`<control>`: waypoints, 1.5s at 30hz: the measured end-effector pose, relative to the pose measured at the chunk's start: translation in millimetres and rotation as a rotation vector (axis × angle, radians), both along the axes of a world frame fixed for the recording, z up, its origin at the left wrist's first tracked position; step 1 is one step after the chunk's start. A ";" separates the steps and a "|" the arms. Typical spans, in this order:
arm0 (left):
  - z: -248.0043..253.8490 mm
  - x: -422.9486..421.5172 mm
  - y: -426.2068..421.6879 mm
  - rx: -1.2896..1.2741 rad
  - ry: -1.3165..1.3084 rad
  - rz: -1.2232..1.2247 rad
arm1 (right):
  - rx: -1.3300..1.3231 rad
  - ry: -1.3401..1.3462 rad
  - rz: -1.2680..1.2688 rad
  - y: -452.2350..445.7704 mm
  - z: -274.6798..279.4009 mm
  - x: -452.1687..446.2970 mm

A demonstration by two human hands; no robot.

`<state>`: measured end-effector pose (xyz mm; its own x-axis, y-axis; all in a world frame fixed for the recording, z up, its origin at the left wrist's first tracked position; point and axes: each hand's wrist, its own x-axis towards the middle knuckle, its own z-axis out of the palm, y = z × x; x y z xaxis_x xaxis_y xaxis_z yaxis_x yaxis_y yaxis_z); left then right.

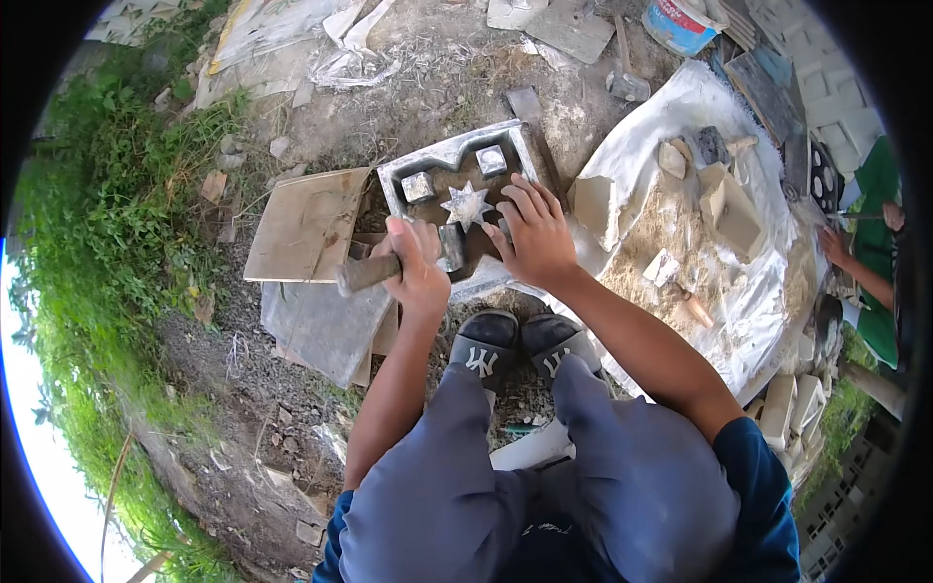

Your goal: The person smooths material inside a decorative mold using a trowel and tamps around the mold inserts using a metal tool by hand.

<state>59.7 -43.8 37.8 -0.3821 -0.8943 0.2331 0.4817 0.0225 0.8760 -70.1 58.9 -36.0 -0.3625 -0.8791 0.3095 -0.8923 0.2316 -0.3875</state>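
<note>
Low in front of me lies a grey mold [442,152] with a raised rim and sandy-brown recesses. Inside it stand a star-shaped piece [466,205] and two pale-topped blocks [419,187]. My left hand [420,264] is wrapped round the short wooden handle of a hammer [365,276], whose dark head sits over the mold's near left part. Over the near right part of the mold is my right hand [536,237], fingers apart and holding nothing. Whether its fingertips touch the mold I cannot tell. The mold's near right corner is partly hidden by this hand.
To the right, a white sheet [671,107] bears sand, a box-like piece [731,211] and a wooden-handled tool [696,309]. Boards [306,225] lie left of the mold. Another hammer [627,83] and a bucket [680,27] are farther back. Another person's hand [834,245] shows at far right.
</note>
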 end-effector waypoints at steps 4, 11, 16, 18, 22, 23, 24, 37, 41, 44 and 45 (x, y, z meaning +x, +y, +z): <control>19.1 10.4 -4.4 0.007 0.072 0.007 | -0.024 0.000 0.000 -1.8 -3.0 -0.1; 6.3 8.9 -10.2 0.096 0.070 -0.018 | -0.014 0.003 -0.001 -2.1 -4.4 0.2; 0.9 -1.0 -4.7 0.033 0.036 0.015 | -0.038 0.030 -0.004 -4.3 -0.5 0.0; 5.6 5.2 -2.6 0.060 -0.002 0.033 | -0.034 0.011 0.006 -2.9 -0.9 0.9; 7.6 11.7 11.3 -0.056 0.087 -0.035 | 0.009 0.011 -0.008 2.2 -3.4 5.0; 2.9 6.9 5.2 0.034 0.026 0.034 | 0.009 0.010 -0.003 1.2 -2.1 4.3; -0.3 1.1 -2.4 0.115 -0.030 0.093 | -0.001 0.013 -0.008 -2.4 -1.3 1.5; -6.7 -0.1 -2.1 -0.191 -0.061 -0.245 | -0.010 -0.013 -0.012 1.9 -4.5 1.0; 4.0 10.2 0.5 -0.268 0.000 -0.358 | -0.012 -0.041 0.017 2.1 -4.6 -1.9; -5.5 6.8 0.8 -0.435 -0.109 -0.280 | 0.055 0.001 0.032 4.8 -1.2 -3.5; -5.9 0.4 -1.1 -0.323 -0.076 -0.280 | 0.038 0.007 0.031 2.6 -2.6 -2.7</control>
